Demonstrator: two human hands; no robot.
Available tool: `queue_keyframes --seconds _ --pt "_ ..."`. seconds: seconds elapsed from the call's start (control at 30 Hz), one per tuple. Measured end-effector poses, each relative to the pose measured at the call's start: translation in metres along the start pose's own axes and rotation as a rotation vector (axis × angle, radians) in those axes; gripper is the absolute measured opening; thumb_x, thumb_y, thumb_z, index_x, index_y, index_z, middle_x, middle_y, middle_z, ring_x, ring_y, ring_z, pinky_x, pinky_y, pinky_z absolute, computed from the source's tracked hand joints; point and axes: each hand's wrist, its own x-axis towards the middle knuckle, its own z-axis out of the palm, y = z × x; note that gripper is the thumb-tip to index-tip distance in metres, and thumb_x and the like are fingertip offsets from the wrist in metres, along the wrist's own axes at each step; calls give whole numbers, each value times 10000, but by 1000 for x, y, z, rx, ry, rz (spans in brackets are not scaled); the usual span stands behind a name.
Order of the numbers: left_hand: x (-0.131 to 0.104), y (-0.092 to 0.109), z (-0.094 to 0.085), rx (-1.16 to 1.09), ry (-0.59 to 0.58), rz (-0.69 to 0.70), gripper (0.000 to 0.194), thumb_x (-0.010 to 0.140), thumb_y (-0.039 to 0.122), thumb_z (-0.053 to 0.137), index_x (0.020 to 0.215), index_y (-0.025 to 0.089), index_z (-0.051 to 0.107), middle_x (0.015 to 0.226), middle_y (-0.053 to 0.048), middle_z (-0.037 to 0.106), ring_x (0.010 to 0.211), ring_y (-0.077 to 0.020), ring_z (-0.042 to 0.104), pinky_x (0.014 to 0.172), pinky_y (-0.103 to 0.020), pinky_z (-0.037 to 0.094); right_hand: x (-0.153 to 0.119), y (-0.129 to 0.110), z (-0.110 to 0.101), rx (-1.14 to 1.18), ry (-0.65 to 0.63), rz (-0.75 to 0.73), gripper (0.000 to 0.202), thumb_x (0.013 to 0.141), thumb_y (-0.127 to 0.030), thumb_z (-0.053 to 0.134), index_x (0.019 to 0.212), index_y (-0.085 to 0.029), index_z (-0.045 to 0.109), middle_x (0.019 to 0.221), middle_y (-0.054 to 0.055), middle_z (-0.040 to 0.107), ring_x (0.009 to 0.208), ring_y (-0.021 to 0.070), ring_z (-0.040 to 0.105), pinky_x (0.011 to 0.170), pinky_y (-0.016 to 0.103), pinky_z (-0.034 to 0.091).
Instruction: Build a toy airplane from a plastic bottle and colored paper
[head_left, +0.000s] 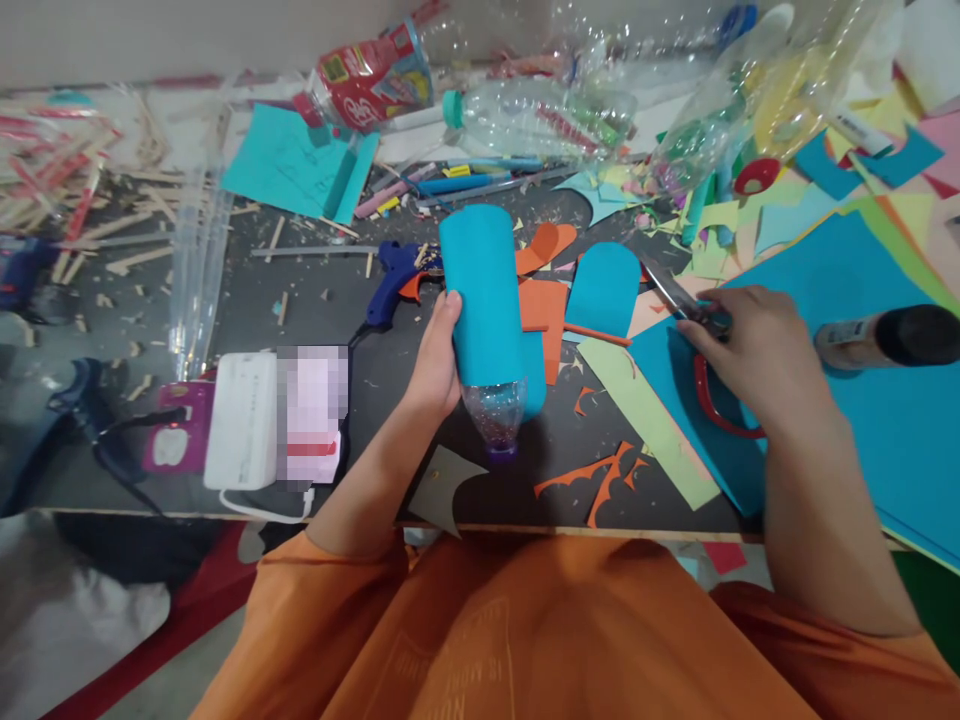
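Note:
A clear plastic bottle (493, 405) with a purple cap is wrapped in blue paper (481, 290); its capped end points toward me. My left hand (439, 355) is closed around its left side, thumb on the paper. At the right, my right hand (757, 350) grips a pair of scissors (679, 290) near the pivot. Their blades point away to the upper left and a red handle shows below my fingers. Between the hands lie a rounded blue paper piece (606, 290) and orange paper pieces (551, 315).
A blue glue gun (394, 280) lies left of the bottle. Nearer me are a white power bank (241, 420) and a phone (313, 415). Plastic bottles line the back. Blue paper sheets (885, 440) cover the right side, with a black-capped bottle (892, 337) on top.

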Motion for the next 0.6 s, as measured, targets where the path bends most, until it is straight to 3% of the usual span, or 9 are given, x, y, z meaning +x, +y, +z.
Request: queue_keyframes --seconds 0.13,0.23,0.4,0.5,0.6 --pt "-1 1 1 -37 30 -19 414 860 551 507 1109 221 506 1143 -75 660 1135 -278 616 820 -360 603 28 -8 8 105 -1 -176 365 869 -286 420 1168 -165 589 1164 196 642 1123 397 561 939 562 428" --pt "-1 2 1 -56 11 -17 426 852 561 503 1115 225 494 1145 -77 659 1128 -277 625 821 -371 608 58 -9 24 192 -38 -318 434 808 -250 461 1228 -209 564 1259 130 606 1228 358 504 1005 545 396" --pt "-3 3 1 -42 3 3 472 841 594 493 1133 224 487 1137 -83 661 1096 -267 645 788 -354 617 95 -12 45 257 -42 -284 290 786 -267 526 1047 -214 639 1013 128 665 976 329 590 836 503 465" --pt "-4 4 2 -24 15 2 453 868 567 483 1149 211 491 1107 -83 668 1058 -265 656 750 -329 613 108 -13 43 294 -160 -269 127 783 -267 562 862 -207 642 817 102 660 816 287 598 731 440 477" --pt "-4 4 2 -63 25 -52 383 906 473 455 1183 210 484 1179 -83 645 1052 -248 654 742 -319 611 117 -12 36 299 -233 -299 105 770 -292 606 836 -211 611 894 108 653 817 265 590 695 396 471"
